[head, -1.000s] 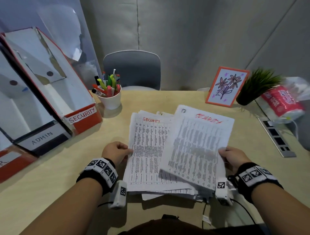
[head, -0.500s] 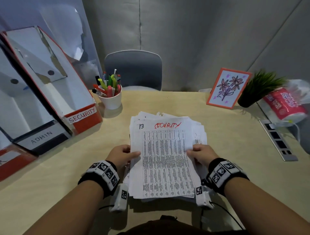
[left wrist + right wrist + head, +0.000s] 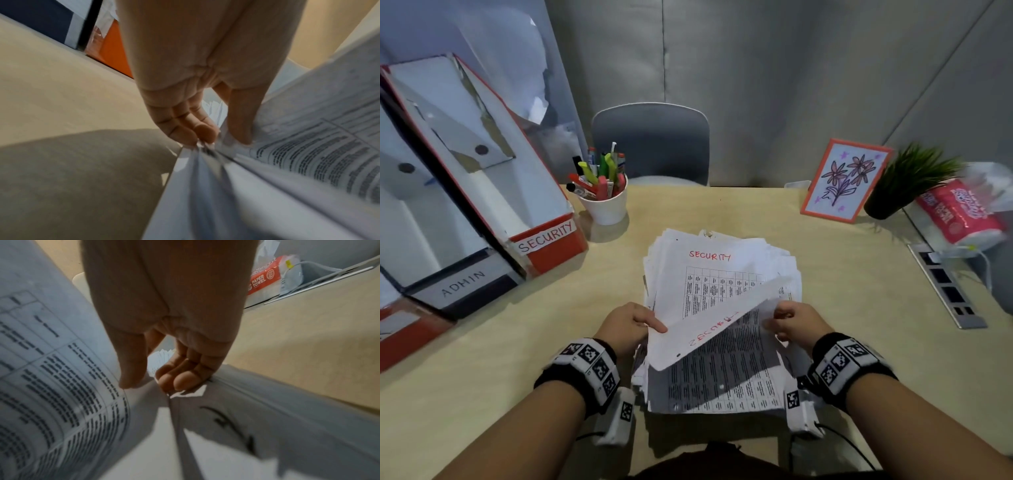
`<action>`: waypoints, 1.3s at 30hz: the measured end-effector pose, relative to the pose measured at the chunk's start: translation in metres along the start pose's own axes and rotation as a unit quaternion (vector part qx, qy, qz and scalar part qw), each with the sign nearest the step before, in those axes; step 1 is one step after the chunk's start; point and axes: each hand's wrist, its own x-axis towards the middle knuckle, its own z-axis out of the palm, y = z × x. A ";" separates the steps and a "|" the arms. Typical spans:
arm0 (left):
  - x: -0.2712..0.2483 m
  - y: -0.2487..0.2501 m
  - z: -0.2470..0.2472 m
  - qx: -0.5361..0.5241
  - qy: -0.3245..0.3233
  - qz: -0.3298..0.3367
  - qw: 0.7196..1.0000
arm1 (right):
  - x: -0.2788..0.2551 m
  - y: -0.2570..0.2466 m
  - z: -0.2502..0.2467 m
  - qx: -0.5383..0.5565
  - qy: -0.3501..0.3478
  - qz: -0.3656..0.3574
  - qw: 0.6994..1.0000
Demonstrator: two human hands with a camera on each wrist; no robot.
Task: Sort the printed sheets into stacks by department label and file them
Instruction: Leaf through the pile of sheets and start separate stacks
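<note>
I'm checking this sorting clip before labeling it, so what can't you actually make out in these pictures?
- Table print on the paper stack: blurred in every view.
- Label of the red holder left of the ADMIN holder: cut off by the head view's edge.
- Sheets lower in the stack: hidden under upper sheets.
- Left hand fingertips: hidden by paper, head view.

head cam high, facing down; wrist cams close, sharing sheets (image 3: 722, 342).
</note>
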 end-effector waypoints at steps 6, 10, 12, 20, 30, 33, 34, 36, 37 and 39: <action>0.002 0.014 -0.007 -0.085 -0.016 -0.049 0.995 | -0.007 -0.001 -0.004 -0.052 0.015 -0.027 0.998; 0.008 0.020 -0.006 -0.151 -0.010 -0.081 0.985 | -0.013 0.002 -0.009 -0.046 -0.003 -0.044 0.998; 0.010 0.024 -0.001 -0.126 -0.003 -0.075 0.989 | -0.013 0.004 -0.010 -0.024 -0.004 -0.035 0.999; 0.018 0.019 0.001 -0.077 0.020 -0.044 0.996 | -0.014 0.003 -0.011 0.003 -0.018 -0.019 1.000; 0.010 0.012 -0.002 -0.148 -0.057 -0.030 0.987 | -0.013 0.003 -0.007 -0.027 0.051 0.002 0.998; 0.009 0.009 -0.002 -0.128 -0.077 -0.040 0.988 | -0.011 0.004 -0.002 0.012 0.049 0.012 0.999; 0.008 0.010 -0.002 -0.124 -0.081 -0.046 0.988 | -0.011 0.003 -0.001 0.017 0.049 0.021 0.998; 0.007 0.013 -0.003 -0.120 -0.096 -0.055 0.987 | -0.012 0.000 0.001 0.017 0.049 0.024 0.998; 0.007 0.014 -0.004 -0.121 -0.107 -0.062 0.985 | -0.012 0.000 0.001 0.004 0.059 0.025 0.998; 0.007 0.015 -0.002 -0.135 -0.119 -0.093 0.979 | -0.012 -0.001 0.000 -0.032 0.084 0.033 0.995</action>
